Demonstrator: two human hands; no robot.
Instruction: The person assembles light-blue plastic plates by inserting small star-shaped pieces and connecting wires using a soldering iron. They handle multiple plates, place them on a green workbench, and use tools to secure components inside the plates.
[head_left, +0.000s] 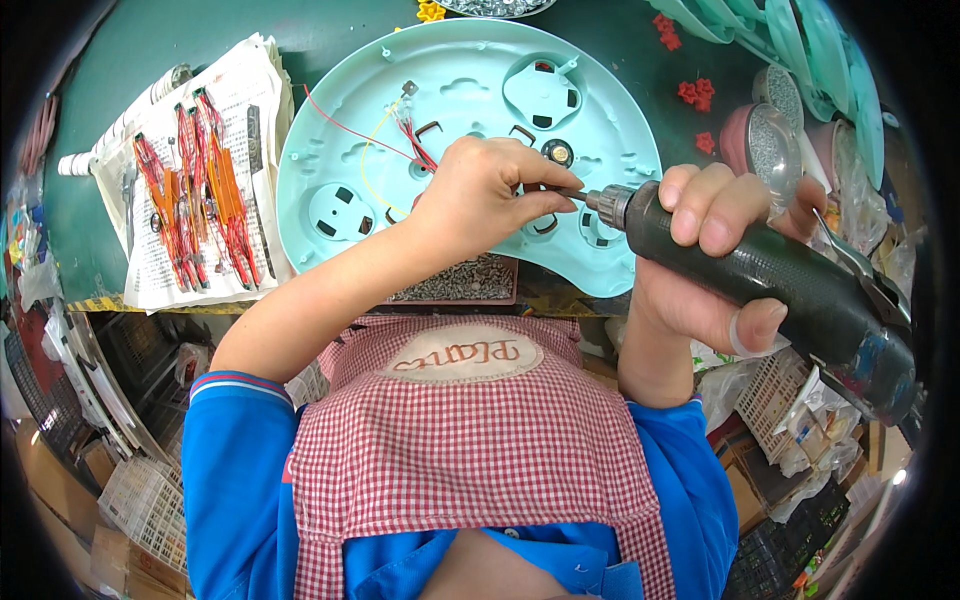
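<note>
My right hand (685, 300) is wrapped round a black electric screwdriver (745, 255), whose chuck points left. A silver metal hand tool (862, 262), partly hidden, lies alongside the screwdriver's body at my right fingers. My left hand (475, 195) is closed in a pinch right at the screwdriver's tip; what is between the fingertips is too small to name. Both hands are above a large turquoise plastic shell (440, 60) with cut-outs and posts. Inside the shell, red and yellow wires (405, 125) run from a small square part (409, 88) and pass behind my left hand.
Bundles of red and orange wired parts (195, 190) lie on printed paper (262, 70) at left. A tray of screws (470, 278) sits at the near table edge. Red plastic pieces (695, 95), a pink bowl (745, 140) and stacked turquoise parts (790, 45) are at right.
</note>
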